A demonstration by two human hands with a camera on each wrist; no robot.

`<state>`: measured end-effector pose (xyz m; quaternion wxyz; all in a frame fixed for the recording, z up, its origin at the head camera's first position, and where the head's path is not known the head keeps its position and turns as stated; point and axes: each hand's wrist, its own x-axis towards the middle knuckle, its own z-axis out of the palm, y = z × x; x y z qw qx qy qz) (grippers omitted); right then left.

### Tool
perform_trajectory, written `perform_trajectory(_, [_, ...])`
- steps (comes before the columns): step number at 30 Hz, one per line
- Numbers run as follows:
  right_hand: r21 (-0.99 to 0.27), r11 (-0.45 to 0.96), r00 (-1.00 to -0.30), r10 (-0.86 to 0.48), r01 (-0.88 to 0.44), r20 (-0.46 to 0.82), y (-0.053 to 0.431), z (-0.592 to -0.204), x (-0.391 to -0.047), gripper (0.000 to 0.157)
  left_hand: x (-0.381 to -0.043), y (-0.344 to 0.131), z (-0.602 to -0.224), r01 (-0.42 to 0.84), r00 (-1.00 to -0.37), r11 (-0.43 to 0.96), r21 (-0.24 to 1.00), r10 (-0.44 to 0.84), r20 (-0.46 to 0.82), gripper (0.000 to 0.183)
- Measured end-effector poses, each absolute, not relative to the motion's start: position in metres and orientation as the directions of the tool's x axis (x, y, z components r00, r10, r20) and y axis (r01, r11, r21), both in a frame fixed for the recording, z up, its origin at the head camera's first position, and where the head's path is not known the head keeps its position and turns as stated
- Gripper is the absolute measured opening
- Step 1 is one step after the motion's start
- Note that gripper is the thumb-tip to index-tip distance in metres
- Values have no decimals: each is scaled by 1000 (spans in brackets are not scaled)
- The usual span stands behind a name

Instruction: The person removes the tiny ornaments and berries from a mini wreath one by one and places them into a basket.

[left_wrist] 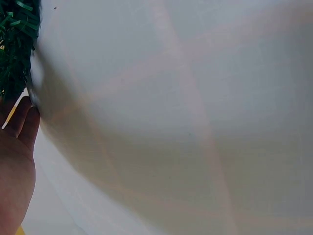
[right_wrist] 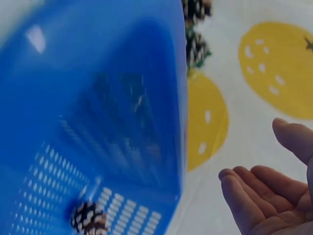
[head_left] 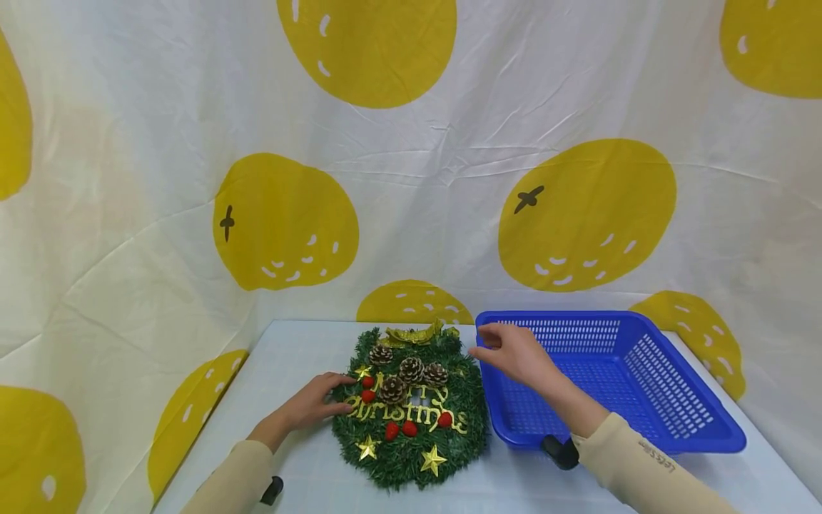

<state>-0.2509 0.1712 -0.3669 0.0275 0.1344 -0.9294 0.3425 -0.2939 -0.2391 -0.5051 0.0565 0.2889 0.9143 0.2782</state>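
A green Christmas wreath (head_left: pixel 449 446) lies on the table, decked with gold "Merry Christmas" lettering, gold stars (head_left: pixel 433 460), red berries, several pine cones (head_left: pixel 411 370) and a gold ribbon (head_left: pixel 414 334) at its far edge. My left hand (head_left: pixel 315 401) rests at the wreath's left edge, fingers fairly straight. In the left wrist view, those fingertips (left_wrist: pixel 30 117) meet the green fringe. Over the left rim of a blue basket (head_left: pixel 703 414), my right hand (head_left: pixel 514 353) hovers. The right wrist view shows it holding nothing, thumb and fingers apart. A pine cone (right_wrist: pixel 89 218) shows low inside the basket there.
The basket stands right of the wreath, close beside it. A white table (head_left: pixel 308 471) carries both. Behind and to the sides hangs a white cloth (head_left: pixel 424 235) printed with yellow fruit.
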Motion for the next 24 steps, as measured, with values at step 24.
perform_trajectory(24, [-755,573,-945,-246,-320,215,110,-425,-200,54,-295,-240,-508,499,-827,675,543,559,64,59])
